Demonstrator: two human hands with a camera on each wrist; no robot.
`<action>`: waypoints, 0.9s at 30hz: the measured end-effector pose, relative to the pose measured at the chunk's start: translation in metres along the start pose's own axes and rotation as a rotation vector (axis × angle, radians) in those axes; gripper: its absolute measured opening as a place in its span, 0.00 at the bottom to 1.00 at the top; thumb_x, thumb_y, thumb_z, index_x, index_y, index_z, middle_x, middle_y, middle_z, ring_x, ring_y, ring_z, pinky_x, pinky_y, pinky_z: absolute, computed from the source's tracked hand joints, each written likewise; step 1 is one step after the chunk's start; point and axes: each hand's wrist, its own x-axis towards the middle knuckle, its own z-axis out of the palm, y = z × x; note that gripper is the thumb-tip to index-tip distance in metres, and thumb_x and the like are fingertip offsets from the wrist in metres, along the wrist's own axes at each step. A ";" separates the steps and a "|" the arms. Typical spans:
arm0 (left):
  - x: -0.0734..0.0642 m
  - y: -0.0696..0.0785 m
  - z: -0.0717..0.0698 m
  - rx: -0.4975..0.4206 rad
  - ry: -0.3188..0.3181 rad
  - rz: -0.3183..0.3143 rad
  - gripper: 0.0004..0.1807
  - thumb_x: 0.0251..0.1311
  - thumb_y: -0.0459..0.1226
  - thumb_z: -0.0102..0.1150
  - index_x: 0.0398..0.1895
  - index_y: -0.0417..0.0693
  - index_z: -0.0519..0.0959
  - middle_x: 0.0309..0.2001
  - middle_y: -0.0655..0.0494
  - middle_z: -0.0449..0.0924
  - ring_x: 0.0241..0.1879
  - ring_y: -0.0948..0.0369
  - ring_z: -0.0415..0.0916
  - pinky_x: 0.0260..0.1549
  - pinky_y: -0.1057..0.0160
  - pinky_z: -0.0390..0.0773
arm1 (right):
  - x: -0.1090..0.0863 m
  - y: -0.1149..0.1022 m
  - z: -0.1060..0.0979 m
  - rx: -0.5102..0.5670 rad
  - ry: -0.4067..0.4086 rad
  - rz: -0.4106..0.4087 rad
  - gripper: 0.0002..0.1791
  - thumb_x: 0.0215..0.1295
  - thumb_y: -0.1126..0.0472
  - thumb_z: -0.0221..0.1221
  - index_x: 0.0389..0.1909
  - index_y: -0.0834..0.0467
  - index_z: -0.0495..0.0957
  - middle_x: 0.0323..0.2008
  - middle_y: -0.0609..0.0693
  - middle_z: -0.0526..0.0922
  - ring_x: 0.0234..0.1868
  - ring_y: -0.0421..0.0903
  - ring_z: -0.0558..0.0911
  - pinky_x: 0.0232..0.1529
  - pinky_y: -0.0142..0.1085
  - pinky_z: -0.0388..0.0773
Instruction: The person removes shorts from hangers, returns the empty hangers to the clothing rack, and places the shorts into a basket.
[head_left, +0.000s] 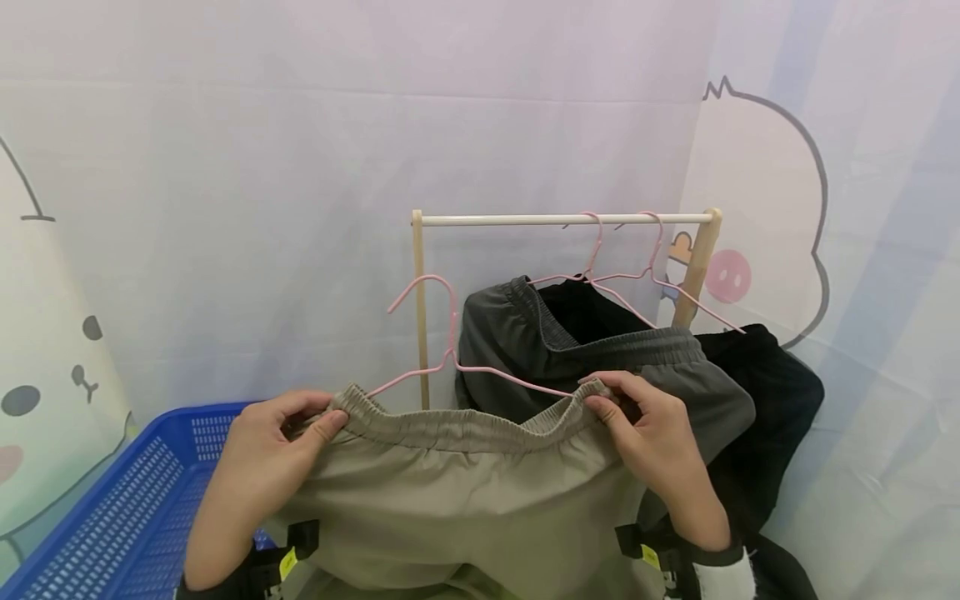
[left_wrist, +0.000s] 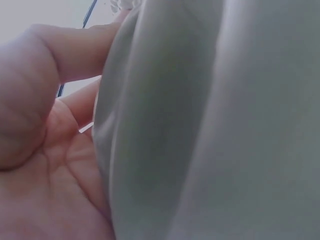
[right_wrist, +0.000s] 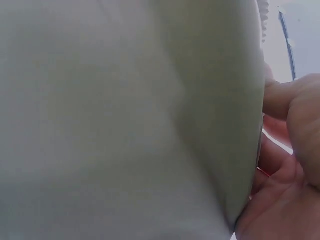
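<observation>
Khaki elastic-waist pants (head_left: 465, 483) hang spread between both hands in the head view. My left hand (head_left: 273, 450) pinches the left end of the waistband between thumb and fingers. At the other end, my right hand (head_left: 652, 433) pinches the waistband the same way. A pink hanger (head_left: 450, 354) rises out of the waist opening, its hook standing free in front of the rack; its lower part is hidden inside the pants. Khaki cloth (left_wrist: 210, 130) fills most of the left wrist view, and the right wrist view shows cloth (right_wrist: 135, 120) beside the right palm.
Behind the pants stands a rack with a white rail (head_left: 525, 221) and wooden posts. Grey pants (head_left: 495, 333) and black pants (head_left: 780, 383) hang from it on pink hangers. A blue plastic basket (head_left: 135, 492) sits at the left. Printed curtains form the backdrop.
</observation>
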 end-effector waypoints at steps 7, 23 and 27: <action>0.000 -0.003 -0.001 0.004 0.001 0.013 0.17 0.69 0.48 0.66 0.54 0.50 0.87 0.49 0.53 0.88 0.48 0.56 0.84 0.43 0.56 0.83 | 0.000 0.000 0.002 0.030 -0.007 -0.013 0.15 0.60 0.73 0.71 0.45 0.55 0.86 0.31 0.42 0.80 0.26 0.35 0.72 0.26 0.25 0.69; 0.006 0.019 0.030 -0.061 0.142 0.199 0.08 0.64 0.39 0.72 0.44 0.50 0.90 0.39 0.59 0.88 0.36 0.64 0.83 0.35 0.65 0.82 | -0.002 -0.015 0.023 0.104 -0.069 -0.068 0.14 0.59 0.71 0.71 0.42 0.51 0.85 0.32 0.40 0.81 0.25 0.35 0.73 0.26 0.25 0.71; 0.008 0.024 0.041 -0.048 0.244 0.264 0.05 0.62 0.36 0.74 0.40 0.50 0.91 0.37 0.59 0.88 0.33 0.64 0.81 0.33 0.64 0.80 | -0.002 -0.019 0.029 0.097 -0.068 -0.081 0.13 0.59 0.71 0.72 0.42 0.53 0.86 0.31 0.41 0.81 0.24 0.34 0.72 0.25 0.24 0.70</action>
